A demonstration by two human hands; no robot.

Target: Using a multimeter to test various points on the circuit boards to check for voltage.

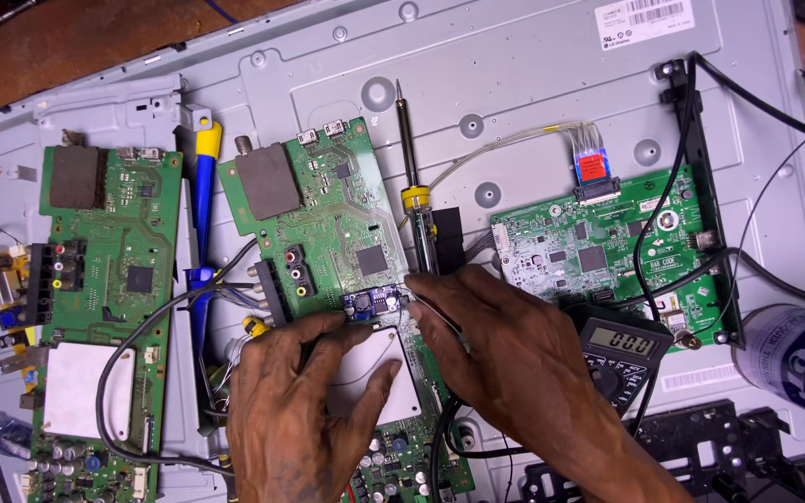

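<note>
Both hands — left hand (305,405), right hand (505,359) — pinch a small blue module (372,303) onto the middle circuit board (328,214); steadying it comes next, likely.

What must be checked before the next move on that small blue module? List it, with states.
1. Both hands on the blue module: ok; left hand and right hand pinch its ends.
2. Module over the middle board: ok.
3. Soldering iron clear of fingers: not ok, it lies beside the right hand.
4. Iron hot: cannot tell.
5. Meter on: ok, its display is lit.
</note>
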